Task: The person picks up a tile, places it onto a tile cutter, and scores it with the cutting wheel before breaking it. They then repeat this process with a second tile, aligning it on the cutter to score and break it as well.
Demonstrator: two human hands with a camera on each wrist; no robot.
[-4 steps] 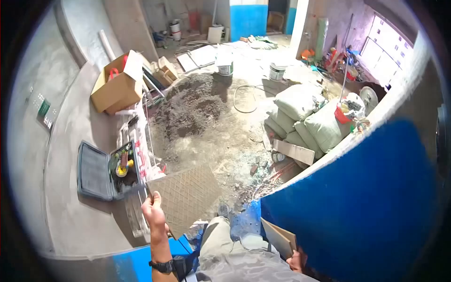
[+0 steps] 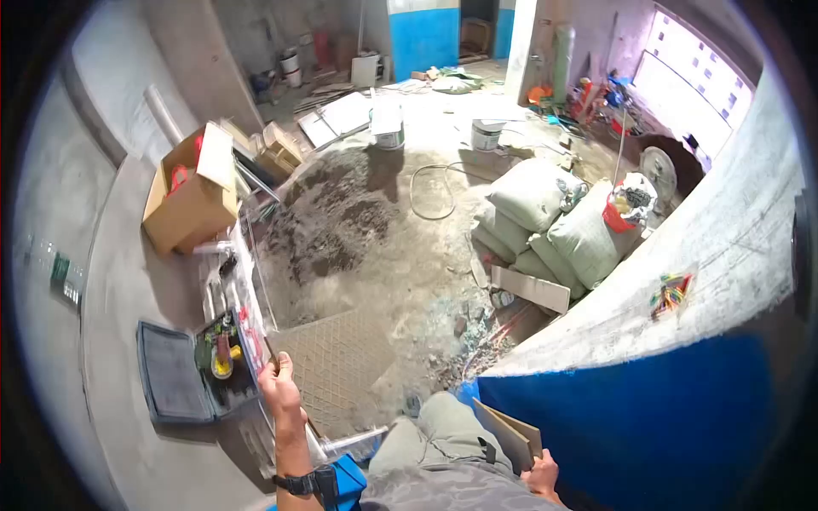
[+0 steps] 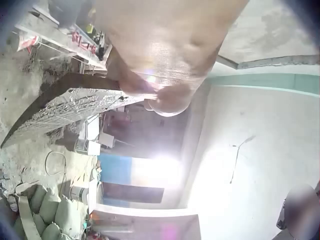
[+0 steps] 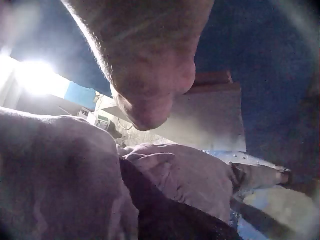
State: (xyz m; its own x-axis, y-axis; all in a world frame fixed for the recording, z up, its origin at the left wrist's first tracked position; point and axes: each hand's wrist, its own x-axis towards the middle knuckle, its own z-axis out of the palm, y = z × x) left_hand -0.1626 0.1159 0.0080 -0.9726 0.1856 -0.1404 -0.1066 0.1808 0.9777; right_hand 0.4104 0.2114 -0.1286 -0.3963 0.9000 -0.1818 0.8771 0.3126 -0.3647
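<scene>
My left hand (image 2: 283, 396) grips a square tile (image 2: 341, 370) by its near left edge, thumb on top. A raised diamond grid covers the tile's brownish face, and in the left wrist view its edge is coated with rough grey grit. Low beside my right leg, my right hand (image 2: 541, 474) holds thin flat tiles (image 2: 504, 433) by their lower end; two edges show, slightly fanned apart. In the right wrist view the pale face of one tile (image 4: 210, 117) extends beyond my fingers.
An open toolbox (image 2: 175, 375) lies to the left, with a cardboard box (image 2: 192, 200) beyond it. Ahead spreads a dark heap of sand or mortar (image 2: 328, 217). Stuffed sacks (image 2: 528, 200) are piled at the right near a blue-painted low wall (image 2: 648, 417). Buckets (image 2: 388, 132) stand farther back.
The head view has tilted, so the toolbox and cardboard box sit lower and farther left. More of my right hand shows. Both hands keep their hold on the tiles.
</scene>
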